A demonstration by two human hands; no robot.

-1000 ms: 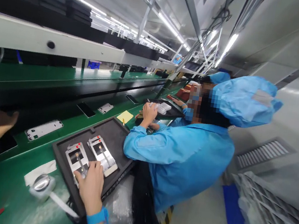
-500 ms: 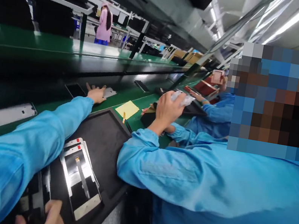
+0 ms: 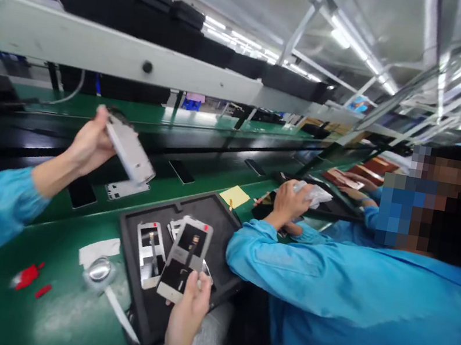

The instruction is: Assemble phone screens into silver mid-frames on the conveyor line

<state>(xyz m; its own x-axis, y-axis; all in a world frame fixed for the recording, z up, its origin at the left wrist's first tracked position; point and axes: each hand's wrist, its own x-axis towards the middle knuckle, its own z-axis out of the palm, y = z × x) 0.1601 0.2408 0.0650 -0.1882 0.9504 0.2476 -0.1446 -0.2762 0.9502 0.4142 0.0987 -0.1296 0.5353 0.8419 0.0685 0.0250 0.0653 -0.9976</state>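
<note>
My left hand point(image 3: 91, 143) is raised over the dark line and grips a light grey phone frame point(image 3: 130, 150) by its upper end. My right hand point(image 3: 192, 307) pinches the lower end of a white-bordered phone screen panel point(image 3: 185, 256), its back with a flex cable and red tab facing me. Below that panel lies a black foam tray point(image 3: 131, 238) holding another screen panel point(image 3: 150, 256) and more panels partly hidden behind the held one. A second phone frame point(image 3: 128, 188) lies on the line below my left hand.
Dark phone panels point(image 3: 181, 171) lie along the line. Left of the tray are a round metal-topped dispenser point(image 3: 99, 271), a white wipe point(image 3: 98, 250) and red scraps point(image 3: 26, 277). A yellow paper point(image 3: 235, 197) sits behind the tray. A co-worker's blue sleeve point(image 3: 307, 268) borders it on the right.
My left hand has gone from reaching onto the line to lifting a phone frame. My right hand has moved over the tray and now holds a screen panel. The view has shifted left and up.
</note>
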